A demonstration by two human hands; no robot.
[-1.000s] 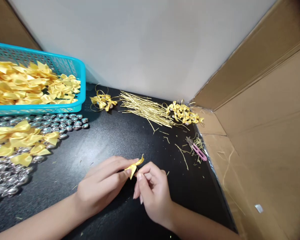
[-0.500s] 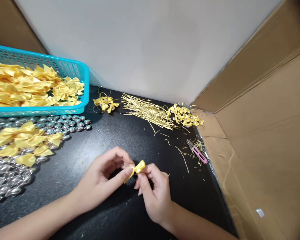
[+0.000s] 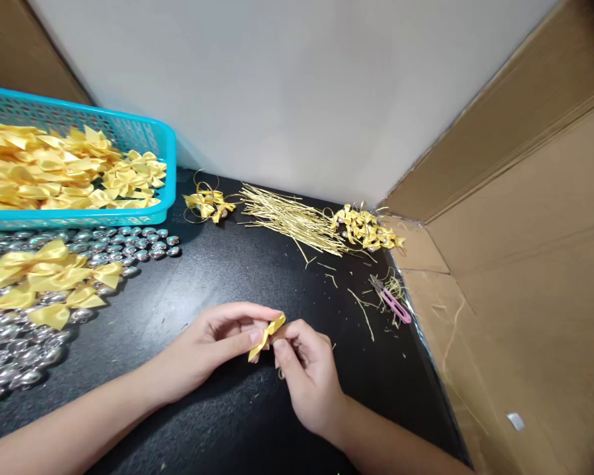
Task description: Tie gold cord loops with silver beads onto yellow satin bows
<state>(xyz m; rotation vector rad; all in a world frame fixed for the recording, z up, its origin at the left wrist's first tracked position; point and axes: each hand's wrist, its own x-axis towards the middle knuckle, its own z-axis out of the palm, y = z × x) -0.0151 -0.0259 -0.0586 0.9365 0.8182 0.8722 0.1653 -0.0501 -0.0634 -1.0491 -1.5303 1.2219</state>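
Observation:
A yellow ribbon bow (image 3: 266,339) is pinched between the thumb and fingers of my left hand (image 3: 218,340), tilted up to the right. Against the bow's right side, my right hand (image 3: 307,376) is closed, thumb on index finger. A small loop of thin cord shows just below its fingertips; the rest of what those fingers grip is hidden. To the left, loose yellow bows (image 3: 54,277) lie on top of a heap of shiny silver heart-shaped beads (image 3: 20,349).
A turquoise basket (image 3: 171,158) of yellow bows stands back left. Along the wall lie gold cords (image 3: 292,218) between two clusters of bows with cords, a small left one (image 3: 208,203) and a larger right one (image 3: 361,227). Pink-handled snips (image 3: 391,300) rest among cord scraps near the cardboard.
My left index finger has stretched out over the top of the bow, and the bow has turned slightly. My right fingers have shifted a little, and a cord loop now shows beneath them.

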